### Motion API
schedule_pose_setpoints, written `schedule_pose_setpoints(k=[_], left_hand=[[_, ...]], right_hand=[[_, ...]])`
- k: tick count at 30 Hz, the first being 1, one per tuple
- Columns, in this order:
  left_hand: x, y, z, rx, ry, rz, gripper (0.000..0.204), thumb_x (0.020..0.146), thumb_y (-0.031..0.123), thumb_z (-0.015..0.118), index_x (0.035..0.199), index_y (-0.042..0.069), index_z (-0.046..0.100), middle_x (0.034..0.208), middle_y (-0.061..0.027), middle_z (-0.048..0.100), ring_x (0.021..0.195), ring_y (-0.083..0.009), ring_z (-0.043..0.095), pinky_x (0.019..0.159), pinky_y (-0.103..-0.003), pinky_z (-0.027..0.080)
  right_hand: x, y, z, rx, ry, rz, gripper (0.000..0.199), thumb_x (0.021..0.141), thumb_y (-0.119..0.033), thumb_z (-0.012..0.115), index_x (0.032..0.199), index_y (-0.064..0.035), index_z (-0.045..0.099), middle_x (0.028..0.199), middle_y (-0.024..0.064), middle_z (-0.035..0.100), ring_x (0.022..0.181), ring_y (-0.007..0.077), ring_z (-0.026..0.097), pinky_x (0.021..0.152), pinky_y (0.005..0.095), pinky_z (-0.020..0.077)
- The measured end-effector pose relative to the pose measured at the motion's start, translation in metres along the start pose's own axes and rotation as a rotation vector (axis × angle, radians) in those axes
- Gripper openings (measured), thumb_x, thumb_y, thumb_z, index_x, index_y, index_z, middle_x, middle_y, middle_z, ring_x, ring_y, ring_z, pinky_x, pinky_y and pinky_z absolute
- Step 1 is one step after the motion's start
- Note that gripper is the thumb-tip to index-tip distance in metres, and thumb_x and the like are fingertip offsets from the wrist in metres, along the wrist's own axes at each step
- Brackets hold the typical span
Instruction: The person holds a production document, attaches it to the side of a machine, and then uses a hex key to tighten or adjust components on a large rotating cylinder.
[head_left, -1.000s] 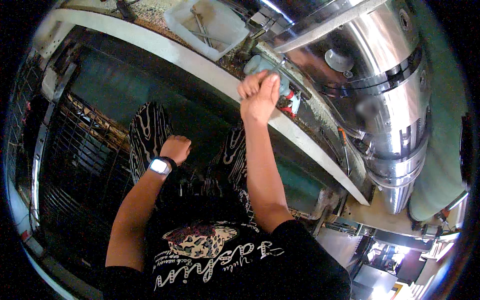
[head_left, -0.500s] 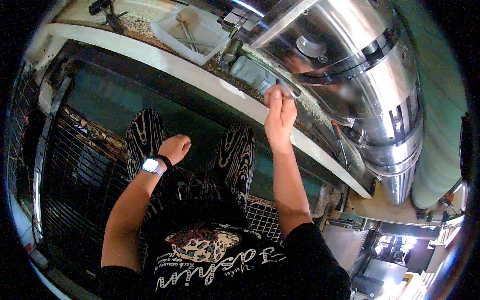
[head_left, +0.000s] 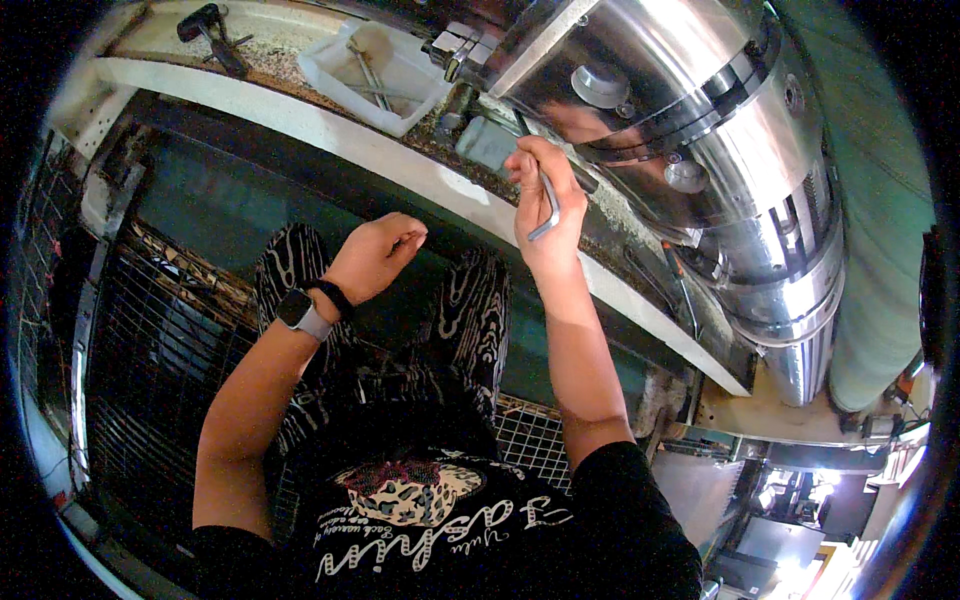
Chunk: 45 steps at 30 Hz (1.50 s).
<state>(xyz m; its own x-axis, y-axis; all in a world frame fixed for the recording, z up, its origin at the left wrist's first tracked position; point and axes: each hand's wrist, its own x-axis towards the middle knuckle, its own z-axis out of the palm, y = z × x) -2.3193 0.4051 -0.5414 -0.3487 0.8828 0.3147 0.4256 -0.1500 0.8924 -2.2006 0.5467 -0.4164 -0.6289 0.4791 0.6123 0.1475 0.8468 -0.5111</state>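
Observation:
My right hand (head_left: 550, 200) grips an L-shaped hex key (head_left: 550, 208), its bent end hanging beside the palm. Just beyond the fingers, a pale translucent container (head_left: 485, 143) lies on the machine ledge. A large shiny metal cylinder (head_left: 690, 125) rises to the right of this hand, with round recesses in its surface. Over my lap, in front of the ledge, my left hand (head_left: 375, 258) has its fingers curled together, and nothing shows in them. Part of its palm is turned out of sight.
A white plastic tray (head_left: 312, 72) with metal rods and a round brush-like piece sits on the ledge. Further left lies a black clamp-like tool (head_left: 215, 40). Orange-handled tools (head_left: 680, 270) rest beside the cylinder. A green roller (head_left: 875, 230) stands at the far right.
My right hand has drawn back slightly from the container and turned, so the hex key now shows clearly. My left hand has moved forward and to the right. The view has shifted slightly.

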Motion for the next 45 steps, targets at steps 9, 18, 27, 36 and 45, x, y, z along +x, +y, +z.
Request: schedule_pose_setpoints(k=[9, 18, 27, 36, 45], left_hand=[[0.039, 0.103, -0.044, 0.001, 0.132, 0.281, 0.032, 0.082, 0.007, 0.058, 0.113, 0.005, 0.053, 0.105, -0.0117, 0.056, 0.090, -0.0250, 0.058, 0.079, -0.034, 0.047], [0.076, 0.143, -0.069, 0.533, -0.076, 0.730, 0.042, 0.072, 0.014, 0.066, 0.112, 0.008, 0.056, 0.109, -0.0071, 0.055, 0.098, -0.0262, 0.055, 0.082, -0.036, 0.046], [0.086, 0.129, -0.084, 0.509, -0.066, 0.862, 0.025, 0.074, 0.024, 0.064, 0.072, 0.005, 0.047, 0.077, -0.0074, 0.049, 0.074, -0.0276, 0.053, 0.063, -0.039, 0.044], [0.062, 0.124, -0.039, -0.417, 0.194, 0.352, 0.018, 0.090, 0.005, 0.045, 0.107, 0.001, 0.050, 0.106, -0.0118, 0.053, 0.088, -0.0216, 0.057, 0.080, -0.030, 0.046], [0.077, 0.121, -0.041, 0.005, 0.153, 0.559, 0.010, 0.081, 0.005, 0.058, 0.089, 0.002, 0.053, 0.090, -0.0094, 0.051, 0.077, -0.0245, 0.054, 0.066, -0.031, 0.046]], right_hand=[[0.010, -0.011, 0.007, 0.030, -0.015, 0.013, 0.013, 0.093, -0.012, 0.046, 0.101, -0.0048, 0.054, 0.065, 0.0049, 0.056, 0.056, 0.0092, 0.052, 0.054, 0.0229, 0.0439], [0.024, -0.024, 0.002, -0.238, -0.144, 0.042, 0.024, 0.077, -0.010, 0.059, 0.101, -0.0066, 0.057, 0.089, 0.0090, 0.063, 0.073, 0.0256, 0.064, 0.063, 0.0318, 0.0486], [0.019, -0.020, 0.025, -0.030, -0.048, -0.108, 0.029, 0.077, -0.011, 0.058, 0.106, -0.0120, 0.055, 0.073, 0.0167, 0.062, 0.065, 0.0320, 0.063, 0.056, 0.0378, 0.0491], [0.016, -0.022, 0.030, 0.054, 0.102, -0.052, 0.037, 0.075, 0.002, 0.056, 0.111, -0.0063, 0.052, 0.083, 0.0122, 0.062, 0.074, 0.0213, 0.063, 0.064, 0.0312, 0.0498], [0.008, -0.010, 0.027, 0.207, 0.060, 0.025, 0.031, 0.078, -0.001, 0.056, 0.109, -0.0041, 0.053, 0.091, 0.0096, 0.061, 0.078, 0.0192, 0.060, 0.068, 0.0299, 0.0489]])
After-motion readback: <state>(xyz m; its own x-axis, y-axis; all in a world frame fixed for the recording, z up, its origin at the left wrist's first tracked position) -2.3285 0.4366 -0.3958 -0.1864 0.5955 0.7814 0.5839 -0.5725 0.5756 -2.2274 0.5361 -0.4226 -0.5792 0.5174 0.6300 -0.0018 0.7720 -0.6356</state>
